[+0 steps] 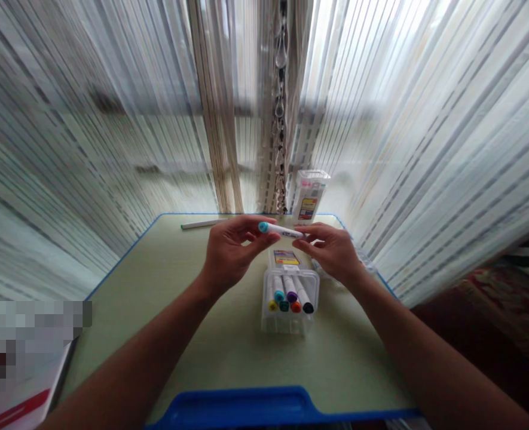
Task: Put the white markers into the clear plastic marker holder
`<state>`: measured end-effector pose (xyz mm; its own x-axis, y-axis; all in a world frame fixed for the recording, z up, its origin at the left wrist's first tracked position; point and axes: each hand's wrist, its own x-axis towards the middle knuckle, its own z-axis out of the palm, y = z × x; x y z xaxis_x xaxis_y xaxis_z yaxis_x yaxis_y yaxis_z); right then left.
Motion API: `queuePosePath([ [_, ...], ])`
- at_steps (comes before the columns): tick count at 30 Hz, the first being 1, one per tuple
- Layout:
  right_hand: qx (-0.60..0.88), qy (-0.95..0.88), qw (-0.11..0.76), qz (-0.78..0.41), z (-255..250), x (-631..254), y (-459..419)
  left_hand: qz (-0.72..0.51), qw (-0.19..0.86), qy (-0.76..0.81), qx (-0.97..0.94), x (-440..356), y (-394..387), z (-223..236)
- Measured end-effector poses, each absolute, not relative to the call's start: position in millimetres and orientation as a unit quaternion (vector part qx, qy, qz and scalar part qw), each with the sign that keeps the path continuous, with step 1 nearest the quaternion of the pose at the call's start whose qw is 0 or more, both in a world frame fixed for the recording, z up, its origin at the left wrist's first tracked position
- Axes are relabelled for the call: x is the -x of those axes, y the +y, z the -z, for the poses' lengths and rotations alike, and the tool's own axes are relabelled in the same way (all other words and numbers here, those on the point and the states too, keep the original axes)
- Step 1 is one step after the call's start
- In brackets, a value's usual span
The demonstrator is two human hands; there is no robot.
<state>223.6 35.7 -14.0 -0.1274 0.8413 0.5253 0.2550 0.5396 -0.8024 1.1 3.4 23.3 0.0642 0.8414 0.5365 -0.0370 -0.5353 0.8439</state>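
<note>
Both my hands hold one white marker with a light-blue cap (277, 229) level above the table. My left hand (229, 251) pinches its capped end between thumb and fingers. My right hand (332, 249) grips the other end with closed fingers. Right below them lies an open clear plastic marker case (290, 322) with several markers inside, their yellow, teal, purple, orange and black caps facing me. The case rests on a pale green table (192, 334) with a blue edge.
A second clear marker case (309, 196) stands upright at the table's far edge. A single white marker (200, 224) lies at the far left. Striped sheer curtains (425, 149) hang close behind and to both sides. A blue handle (246, 406) runs along the near edge.
</note>
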Motion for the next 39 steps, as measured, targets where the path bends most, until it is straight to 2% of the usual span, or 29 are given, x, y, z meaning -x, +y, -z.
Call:
queuePosePath([
  [5, 0.377, -0.729, 0.534, -0.203, 12.3, -222.1, 33.1, -0.587, 0.287, 0.282, -0.702, -6.5, 1.1, -29.2],
  [18, 0.359, -0.722, 0.567, -0.170, 11.2, -223.6, 37.1, -0.530, 0.179, 0.250, -0.790, -23.7, 0.2, -58.4],
  [24, 0.357, -0.729, 0.559, -0.172, 10.8, -223.6, 37.5, -0.530, 0.218, 0.248, -0.781, -18.9, 1.2, -55.2],
  [33, 0.341, -0.737, 0.561, -0.158, 8.2, -224.8, 34.4, -0.525, 0.193, 0.246, -0.792, -17.4, -6.0, -54.2],
  [39, 0.349, -0.734, 0.558, -0.167, 3.6, -227.1, 33.9, -0.581, 0.268, 0.326, -0.696, 3.4, 8.9, -48.8],
])
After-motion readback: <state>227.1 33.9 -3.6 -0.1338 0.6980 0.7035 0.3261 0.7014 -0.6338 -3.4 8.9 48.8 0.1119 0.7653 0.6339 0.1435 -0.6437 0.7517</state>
